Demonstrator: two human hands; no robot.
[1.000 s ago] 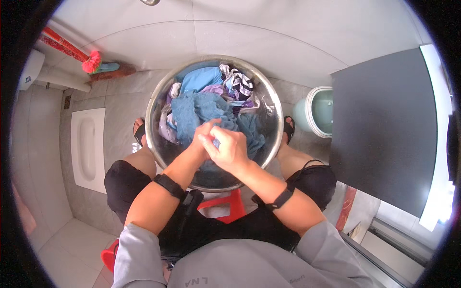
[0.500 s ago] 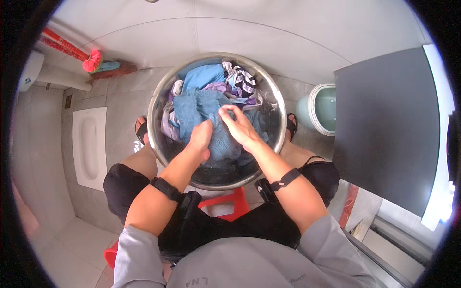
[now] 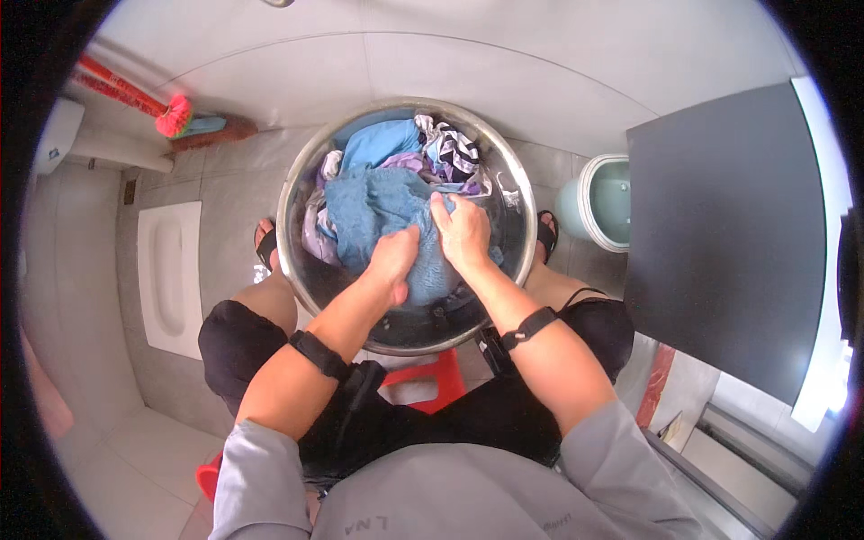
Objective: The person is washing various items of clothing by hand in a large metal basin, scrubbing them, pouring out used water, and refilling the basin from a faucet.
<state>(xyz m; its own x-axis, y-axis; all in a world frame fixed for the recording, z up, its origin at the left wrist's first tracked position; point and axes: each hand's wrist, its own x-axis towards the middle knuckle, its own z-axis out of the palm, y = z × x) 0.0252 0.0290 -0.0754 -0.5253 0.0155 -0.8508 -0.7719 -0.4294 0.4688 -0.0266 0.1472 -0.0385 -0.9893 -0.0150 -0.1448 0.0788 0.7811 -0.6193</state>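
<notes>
A wet blue towel is bunched up in a large round metal basin between my knees. My left hand is closed on the towel near its middle, fingers curled into the cloth. Just to the right, my right hand grips the towel too, its thumb pressing on top and the fingers mostly hidden. Behind the towel lie a lighter blue cloth, a black-and-white patterned garment and some purple and pale cloth. Dark water shows along the near side of the basin.
A pale green bucket stands right of the basin, beside a large dark panel. On the left a white squat toilet is set in the tiled floor. Red-handled brushes lean by the far wall. I sit on a red stool.
My right hand has closed from a loose, raised pose onto the towel. My left hand has shifted slightly right, and the towel's near part is gathered closer between both hands.
</notes>
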